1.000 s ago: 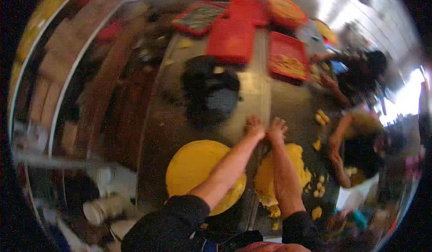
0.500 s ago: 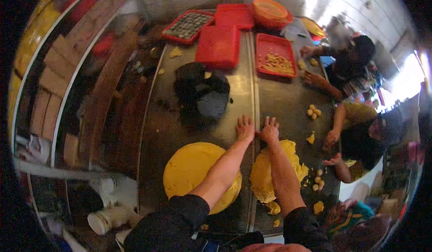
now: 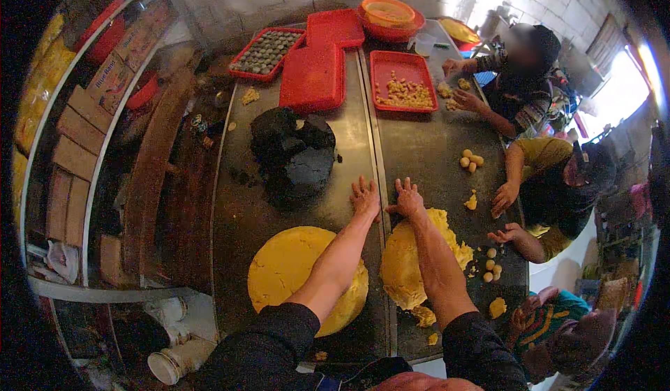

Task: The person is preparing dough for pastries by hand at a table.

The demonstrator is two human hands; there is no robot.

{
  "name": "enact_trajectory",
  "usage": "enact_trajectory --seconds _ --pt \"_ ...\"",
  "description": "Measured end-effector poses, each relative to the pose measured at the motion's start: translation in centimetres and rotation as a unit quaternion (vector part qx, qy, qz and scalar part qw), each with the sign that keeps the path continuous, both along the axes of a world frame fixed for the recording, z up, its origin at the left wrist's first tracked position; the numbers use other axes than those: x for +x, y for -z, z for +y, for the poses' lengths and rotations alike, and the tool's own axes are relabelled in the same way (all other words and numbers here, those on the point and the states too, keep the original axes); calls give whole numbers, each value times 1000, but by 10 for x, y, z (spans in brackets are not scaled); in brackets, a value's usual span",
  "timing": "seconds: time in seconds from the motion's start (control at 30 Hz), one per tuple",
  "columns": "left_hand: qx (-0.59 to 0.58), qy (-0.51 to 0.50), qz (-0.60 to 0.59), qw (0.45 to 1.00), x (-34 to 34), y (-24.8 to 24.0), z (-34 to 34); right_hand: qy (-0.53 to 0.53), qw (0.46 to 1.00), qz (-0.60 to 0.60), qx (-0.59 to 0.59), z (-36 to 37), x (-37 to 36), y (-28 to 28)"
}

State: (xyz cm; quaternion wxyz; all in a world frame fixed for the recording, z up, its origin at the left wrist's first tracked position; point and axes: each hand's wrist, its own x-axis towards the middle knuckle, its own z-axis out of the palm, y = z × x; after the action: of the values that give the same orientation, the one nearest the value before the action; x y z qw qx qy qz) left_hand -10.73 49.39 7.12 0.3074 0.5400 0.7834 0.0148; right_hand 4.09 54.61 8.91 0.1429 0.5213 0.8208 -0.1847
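Observation:
My left hand (image 3: 365,198) lies on the metal table (image 3: 352,139) just left of its long seam, fingers spread, holding nothing. My right hand (image 3: 406,200) is right of the seam, fingers also apart, with nothing in it. Beneath my left forearm sits a big round yellow dough slab (image 3: 289,264), smooth on top. My right forearm crosses over a rougher yellow dough mound (image 3: 401,269) with crumbly edges. Beyond my left hand stands a large black dough-like lump (image 3: 296,157) with a broken, uneven top.
Red trays (image 3: 312,80) stand at the far end, beside a tray of small dark pieces (image 3: 269,51) and a tray of small yellow pieces (image 3: 405,84). Orange and red basins (image 3: 391,14) are behind. Co-workers (image 3: 558,188) line the right edge near dough balls (image 3: 492,265). Shelves with boxes (image 3: 77,129) run along the left.
The view has shifted, so most of the table's contents appear farther left. Both my hands stay near the seam, with slightly changed finger positions.

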Motion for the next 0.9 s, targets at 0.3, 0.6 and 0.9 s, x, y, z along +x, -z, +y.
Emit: enact_trajectory --seconds 0.3,0.6,0.9 --pt "13 40 22 999 27 30 16 -10 999 -18 36 12 33 35" --pt "-12 24 37 999 9 11 5 5 998 37 44 -5 13 13" --pt "2 -20 10 1000 -13 -1 -6 11 999 46 27 -12 -17 -5"
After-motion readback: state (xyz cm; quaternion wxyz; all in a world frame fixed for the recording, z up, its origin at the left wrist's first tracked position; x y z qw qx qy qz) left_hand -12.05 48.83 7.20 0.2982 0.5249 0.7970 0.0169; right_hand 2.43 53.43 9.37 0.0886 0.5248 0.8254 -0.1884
